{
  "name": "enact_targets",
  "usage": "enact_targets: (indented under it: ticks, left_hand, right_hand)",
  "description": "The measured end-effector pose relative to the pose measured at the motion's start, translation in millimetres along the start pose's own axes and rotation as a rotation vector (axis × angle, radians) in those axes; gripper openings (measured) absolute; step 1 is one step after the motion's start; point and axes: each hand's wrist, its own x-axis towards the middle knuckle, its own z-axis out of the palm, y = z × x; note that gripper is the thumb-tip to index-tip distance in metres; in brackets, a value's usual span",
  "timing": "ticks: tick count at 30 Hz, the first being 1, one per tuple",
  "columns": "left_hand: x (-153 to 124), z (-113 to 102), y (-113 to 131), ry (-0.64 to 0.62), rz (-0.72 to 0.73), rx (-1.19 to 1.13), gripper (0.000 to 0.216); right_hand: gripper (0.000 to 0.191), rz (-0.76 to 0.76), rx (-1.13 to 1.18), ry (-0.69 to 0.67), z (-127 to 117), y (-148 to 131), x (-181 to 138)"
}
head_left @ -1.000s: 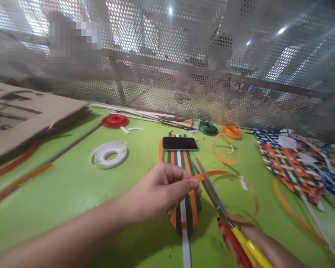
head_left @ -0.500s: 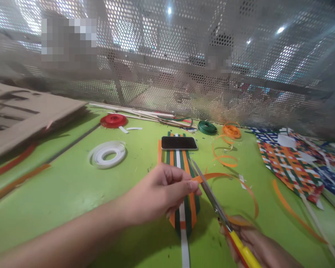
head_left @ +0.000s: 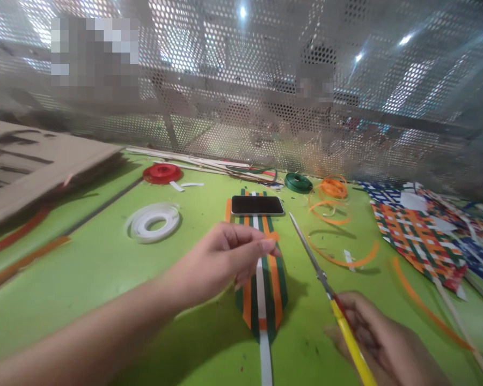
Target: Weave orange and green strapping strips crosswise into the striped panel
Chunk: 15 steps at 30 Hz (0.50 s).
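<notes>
Between thumb and fingertips, my left hand [head_left: 229,254] pinches an orange strip [head_left: 274,236], of which only a short end shows. Below that hand lie parallel green, orange and white strips [head_left: 261,289], narrowing to an orange band and a white strip at the near end. A black-faced phone [head_left: 257,205] rests across their far end. My right hand [head_left: 372,332] is closed around scissors [head_left: 326,284] with yellow and red handles, their blades together and pointing away from me. Right of the blades, a curling orange ribbon [head_left: 342,262] trails from the orange roll [head_left: 333,187].
A white roll [head_left: 155,222], a red roll [head_left: 162,172] and a green roll [head_left: 298,182] sit on the green table. Thin wooden sticks [head_left: 193,159] lie along the perforated screen [head_left: 233,107]. Woven pieces [head_left: 418,230] are at right, brown cardboard [head_left: 36,166] at left.
The scissors have closed and cut the orange ribbon. Its long part has sprung away to the right, and a short piece stays in my left hand. My right hand has drawn slightly right.
</notes>
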Motion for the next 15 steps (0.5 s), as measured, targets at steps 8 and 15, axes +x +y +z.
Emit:
enact_targets:
  ticks: [8,15]
  left_hand:
    - [11.9,-31.4,8.7,0.528,0.312,0.184,0.031]
    - [4.3,-31.2,14.0,0.674,0.516,0.123,0.017]
  right_hand:
    - [0.045,-0.039,-0.636,0.295,-70.1,45.1,34.8]
    - [0.038,-0.150,-0.757,0.324,-104.0,48.8,63.2]
